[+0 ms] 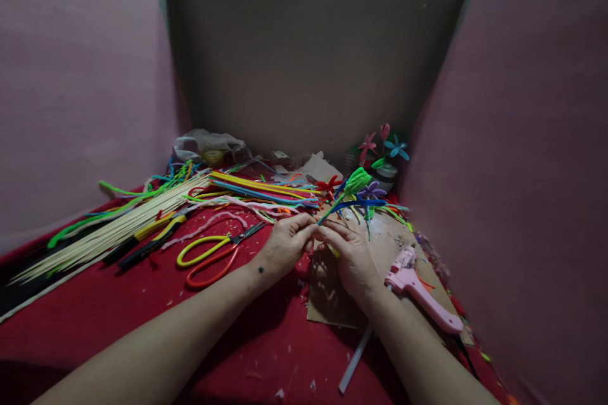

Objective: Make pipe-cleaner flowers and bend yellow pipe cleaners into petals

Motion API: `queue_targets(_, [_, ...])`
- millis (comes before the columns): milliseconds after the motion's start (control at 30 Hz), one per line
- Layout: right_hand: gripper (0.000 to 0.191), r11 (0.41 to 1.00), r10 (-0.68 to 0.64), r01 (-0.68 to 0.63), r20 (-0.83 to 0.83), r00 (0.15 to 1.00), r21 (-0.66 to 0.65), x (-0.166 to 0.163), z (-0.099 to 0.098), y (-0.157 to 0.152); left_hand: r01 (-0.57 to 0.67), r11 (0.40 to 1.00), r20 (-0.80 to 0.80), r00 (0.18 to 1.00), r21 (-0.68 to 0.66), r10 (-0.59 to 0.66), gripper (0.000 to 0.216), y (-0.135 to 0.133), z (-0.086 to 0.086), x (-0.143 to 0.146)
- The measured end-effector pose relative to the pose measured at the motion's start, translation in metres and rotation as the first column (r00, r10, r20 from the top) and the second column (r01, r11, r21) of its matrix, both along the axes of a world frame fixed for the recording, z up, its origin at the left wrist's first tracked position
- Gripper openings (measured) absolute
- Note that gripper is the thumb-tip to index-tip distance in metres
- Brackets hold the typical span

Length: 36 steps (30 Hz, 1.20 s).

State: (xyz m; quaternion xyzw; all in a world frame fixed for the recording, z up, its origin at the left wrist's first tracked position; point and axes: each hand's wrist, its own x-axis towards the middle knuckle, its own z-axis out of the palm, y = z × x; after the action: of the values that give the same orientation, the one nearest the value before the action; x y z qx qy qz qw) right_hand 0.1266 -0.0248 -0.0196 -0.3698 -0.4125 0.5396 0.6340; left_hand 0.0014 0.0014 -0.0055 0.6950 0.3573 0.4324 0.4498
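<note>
A pipe-cleaner flower [357, 182] with a bright green, bud-like head tilts up and to the right above my fingers. Its thin stem runs down between my fingertips, and blue fuzzy strips beside it stretch to the right. My left hand [287, 243] is closed in a pinch at the stem's lower end. From the other side, my right hand [349, 256] pinches the same spot, thumb against fingers. The stem's very tip is hidden by the fingers. Left of my left hand lie scissors [209, 257] with one yellow and one red handle.
A pink hot glue gun [422, 294] with a glue stick rests on cardboard [332, 297] at right. Pliers [152, 237], thin wooden sticks [128, 221] and colourful pipe cleaners [266, 185] lie at left and behind. Finished flowers [387, 145] stand at the back right. Walls enclose the red cloth.
</note>
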Motion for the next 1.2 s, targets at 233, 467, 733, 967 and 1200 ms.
queue_targets(233, [0.012,0.997,0.082,-0.082,-0.006,0.997,0.016,0.004,0.000,0.000,0.191,0.888,0.272,0.959,-0.419,-0.078,0.024,-0.001,0.003,0.001])
queue_targets(467, [0.024,0.995,0.077,-0.081,-0.069,0.995,-0.056,0.006,-0.003,0.002,0.486,0.716,0.430,0.858,-0.501,-0.281,0.021,0.008,-0.001,-0.007])
queue_targets(733, [0.014,0.991,-0.125,0.127,0.058,0.990,-0.032,0.006,-0.006,0.003,0.005,0.986,-0.185,0.982,0.165,0.026,0.016,0.001,0.000,-0.002])
queue_targets(967, [0.007,0.995,-0.079,0.080,0.013,0.997,-0.055,0.001,-0.004,0.000,-0.022,0.737,-0.455,0.774,0.675,0.440,0.017,0.001,-0.019,-0.003])
queue_targets(1200, [0.009,0.990,-0.138,0.142,0.105,0.985,-0.028,-0.002,0.000,-0.003,0.044,0.696,-0.449,0.793,0.717,0.412,0.016,0.002,-0.020,-0.007])
